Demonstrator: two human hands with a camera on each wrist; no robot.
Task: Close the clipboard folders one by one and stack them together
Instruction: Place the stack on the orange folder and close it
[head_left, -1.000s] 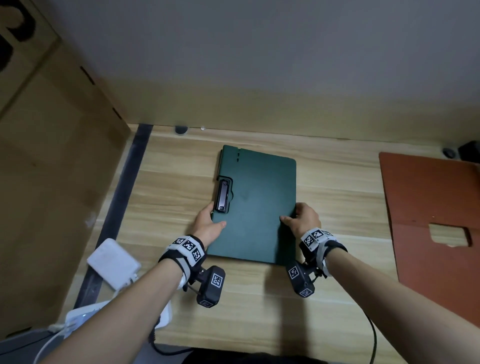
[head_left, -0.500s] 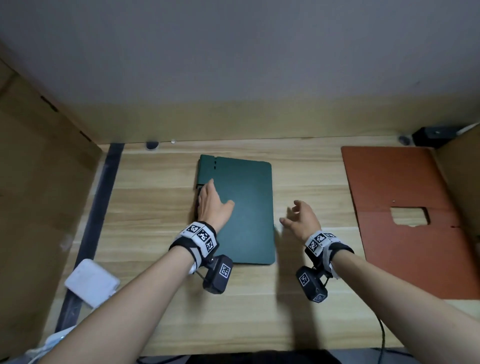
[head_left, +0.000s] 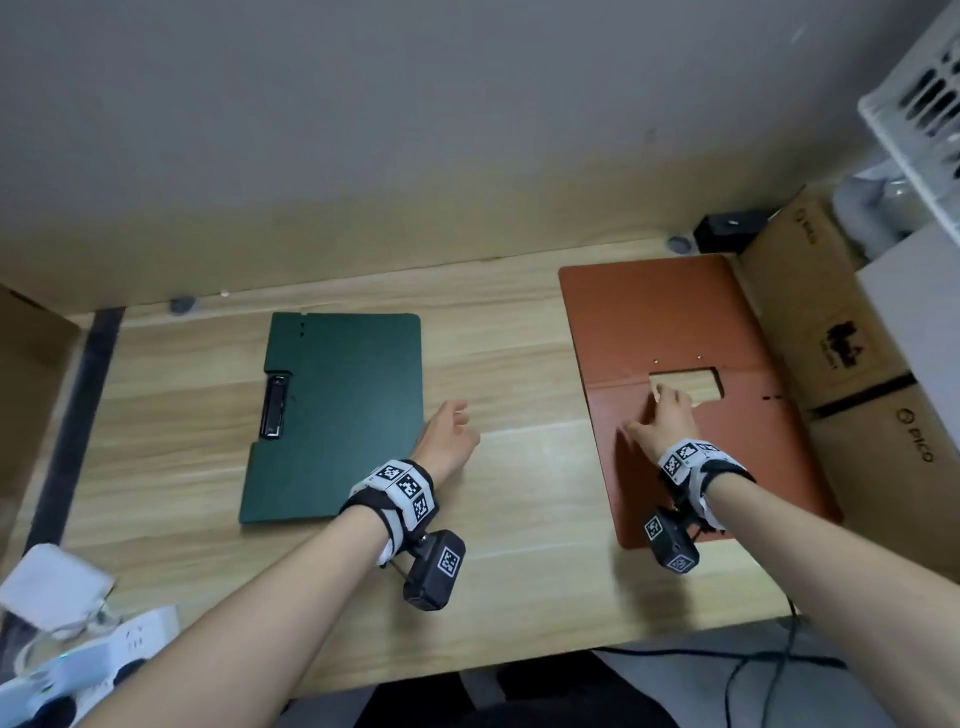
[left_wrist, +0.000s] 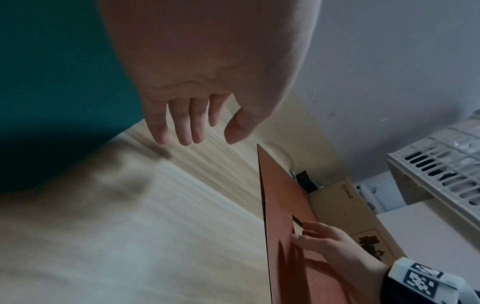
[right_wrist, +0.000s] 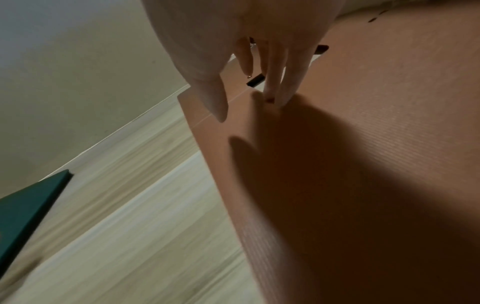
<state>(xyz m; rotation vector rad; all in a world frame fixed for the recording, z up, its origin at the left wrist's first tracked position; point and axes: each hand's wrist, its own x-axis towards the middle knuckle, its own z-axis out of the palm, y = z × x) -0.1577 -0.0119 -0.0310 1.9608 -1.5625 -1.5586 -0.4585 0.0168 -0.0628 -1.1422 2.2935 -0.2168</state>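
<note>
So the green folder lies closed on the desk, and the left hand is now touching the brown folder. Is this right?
Not quite: it is the right hand that touches the brown folder, as the head view shows. The left hand hangs open beside the green folder, which does lie closed on the desk.

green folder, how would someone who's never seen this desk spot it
On the wooden desk, look left of both hands. The green folder lies flat and closed there, with a black clip on its left edge. Its neighbour, the brown folder, lies open to the right.
</note>
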